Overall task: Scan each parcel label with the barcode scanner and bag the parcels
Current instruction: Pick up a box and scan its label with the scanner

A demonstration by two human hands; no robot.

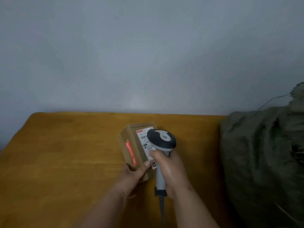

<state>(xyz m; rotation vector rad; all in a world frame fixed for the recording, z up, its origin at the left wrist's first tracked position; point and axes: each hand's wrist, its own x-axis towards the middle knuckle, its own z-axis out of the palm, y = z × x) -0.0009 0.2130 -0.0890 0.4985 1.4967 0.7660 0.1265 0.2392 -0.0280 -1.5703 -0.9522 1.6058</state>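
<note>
A brown cardboard parcel (pixel 131 145) lies on the wooden table (pixel 65 153), with a white shipping label (pixel 144 139) on top and a red strip on its left side. My left hand (pixel 134 175) grips the parcel's near end, thumb on the top face. My right hand (pixel 171 168) holds a grey barcode scanner (pixel 162 139) by its handle. The scanner's dark head hovers just above the right part of the label and hides some of it. The scanner's cable runs down toward the bottom edge.
A large olive-green sack (pixel 263 158) stands at the table's right end, bulky and crumpled. A plain grey wall (pixel 148 55) rises directly behind the table's far edge. The table's left corner is rounded.
</note>
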